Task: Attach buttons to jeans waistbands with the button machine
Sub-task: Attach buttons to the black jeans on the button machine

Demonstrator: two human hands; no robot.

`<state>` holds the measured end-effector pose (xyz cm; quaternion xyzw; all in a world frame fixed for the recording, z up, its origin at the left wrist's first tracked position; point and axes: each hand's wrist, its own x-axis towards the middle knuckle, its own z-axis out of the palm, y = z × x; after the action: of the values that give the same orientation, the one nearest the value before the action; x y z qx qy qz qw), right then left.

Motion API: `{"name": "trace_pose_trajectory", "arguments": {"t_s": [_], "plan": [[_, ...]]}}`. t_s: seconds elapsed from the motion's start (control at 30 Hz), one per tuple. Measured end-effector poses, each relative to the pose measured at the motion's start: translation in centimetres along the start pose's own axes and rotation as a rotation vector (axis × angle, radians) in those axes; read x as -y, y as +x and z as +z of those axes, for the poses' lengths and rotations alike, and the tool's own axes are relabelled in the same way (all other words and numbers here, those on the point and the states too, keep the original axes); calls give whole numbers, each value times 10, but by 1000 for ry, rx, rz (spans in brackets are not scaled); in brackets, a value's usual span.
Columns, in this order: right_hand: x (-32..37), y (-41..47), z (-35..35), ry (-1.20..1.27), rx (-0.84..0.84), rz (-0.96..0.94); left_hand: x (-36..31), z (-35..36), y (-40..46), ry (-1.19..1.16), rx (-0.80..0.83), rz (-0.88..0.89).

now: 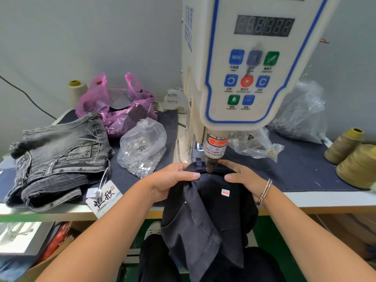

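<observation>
Both forearms reach forward; the left hand (173,178) and right hand (243,178) each pinch the waistband of the dark jeans (205,204), holding it under the button machine (244,64) plunger. The plunger's label reads "TAKE CARE OF YOUR FINGER"; a button reads "MENU". Grey jeans (59,157) tagged "JEANS" lie on the cloth-covered table (305,165).

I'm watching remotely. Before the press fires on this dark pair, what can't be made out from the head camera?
- Lower die and any loaded button: hidden by the dark jeans and punch head.
- Counter display: digits blurred, unreadable.
- Left hand and right hand: fingertips beyond the waistband fold hidden by cloth.
- Foot pedal: hidden below the table edge.
- Machine name: cut off at the top edge.
</observation>
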<state>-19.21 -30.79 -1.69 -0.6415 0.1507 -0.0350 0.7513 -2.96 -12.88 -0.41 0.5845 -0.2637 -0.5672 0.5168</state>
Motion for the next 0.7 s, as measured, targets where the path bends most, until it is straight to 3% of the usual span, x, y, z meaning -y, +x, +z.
{"name": "trace_pose_trajectory", "arguments": {"t_s": [0.7], "plan": [[-4,3,-4,56,44,7,3,-1,1,-52,19,22]]}}
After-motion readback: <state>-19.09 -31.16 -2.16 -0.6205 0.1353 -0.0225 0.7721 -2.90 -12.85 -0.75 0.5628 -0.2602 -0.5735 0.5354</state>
